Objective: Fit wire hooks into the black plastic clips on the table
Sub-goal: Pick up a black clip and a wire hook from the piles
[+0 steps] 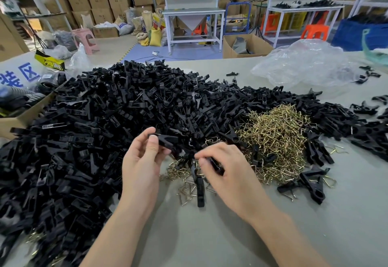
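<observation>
Left hand (142,161) is raised over the near edge of the heap, thumb and fingertips pinching one small black plastic clip (165,140) by its end; the forked end points right. Right hand (227,171) is just beside it, palm down, fingers curled round a second black clip (216,165), held low over the table. Whether a wire is already in either clip, cannot tell.

The big heap of loose black plastic clips (100,111) covers the left and centre of the flat grey-green table (210,237) and runs right in a thinner band. The pile of brass-coloured bent wire hooks (277,132) sits right of centre, touching the black heap, with stray hooks spilling toward the hands. A long black clip (200,192) lies flat among those strays, directly below the hands. A few more black clips (310,185) lie at the near right of the wire pile.

A crumpled clear plastic bag (304,63) is at the far right of the table. An open brown cardboard box (23,117) is at the left edge, against the heap.
</observation>
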